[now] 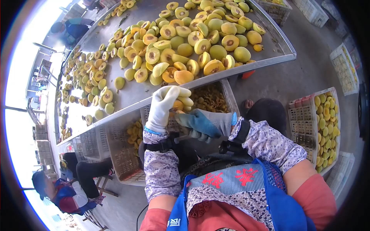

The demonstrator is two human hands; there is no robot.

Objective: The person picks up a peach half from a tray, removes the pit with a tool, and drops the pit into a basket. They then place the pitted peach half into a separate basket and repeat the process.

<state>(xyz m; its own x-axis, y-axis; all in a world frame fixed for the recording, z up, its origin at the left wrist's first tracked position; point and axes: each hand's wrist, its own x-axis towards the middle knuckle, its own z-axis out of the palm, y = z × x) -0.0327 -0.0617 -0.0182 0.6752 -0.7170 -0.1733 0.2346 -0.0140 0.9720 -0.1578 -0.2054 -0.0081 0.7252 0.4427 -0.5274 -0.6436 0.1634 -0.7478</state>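
Note:
My left hand, in a white glove, is closed around a yellow peach half just below the table's front edge. My right hand, in a blue and grey glove, is closed with its fingertips up against that peach; whatever it grips is hidden by the glove. Above both hands, a large pile of halved peaches lies on the metal table, many cut side up with brown stones or hollows showing. Beneath the hands stands a crate with brownish scraps in it.
A crate with yellow pieces stands low at left. At right is a crate full of peaches, with more crates behind. A seated co-worker is at lower left; another person is beyond the table.

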